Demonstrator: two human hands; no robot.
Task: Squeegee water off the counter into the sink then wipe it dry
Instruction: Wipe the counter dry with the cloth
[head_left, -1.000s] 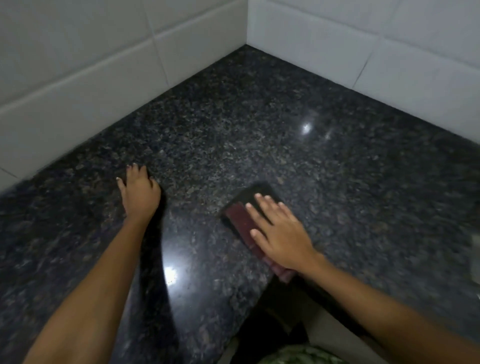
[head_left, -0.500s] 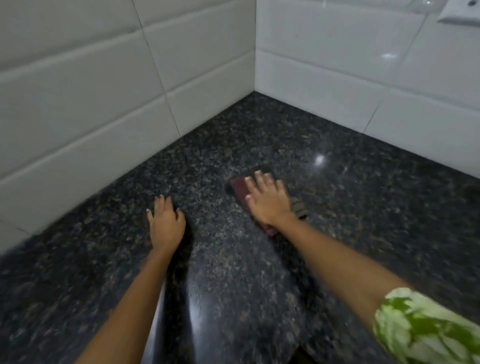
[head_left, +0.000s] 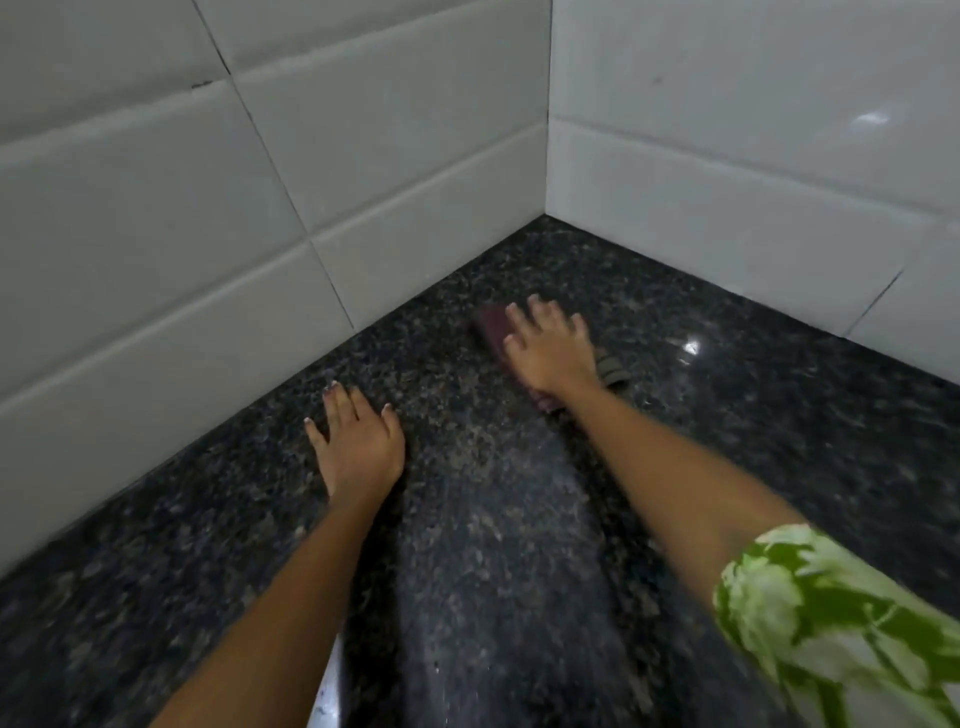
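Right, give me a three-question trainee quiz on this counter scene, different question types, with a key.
1. True or false: the right hand presses flat on a dark red cloth.
2. The left hand is: A) holding a squeegee, B) lying flat and empty on the counter, C) raised against the wall tiles.
3. Fill in: the cloth lies near the ____ where the two tiled walls meet.

Key: 1 true; 2 B; 3 corner.

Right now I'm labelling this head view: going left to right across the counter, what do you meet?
Left tiled wall → left hand flat on the counter → dark red cloth → right hand pressing it → green-patterned sleeve.
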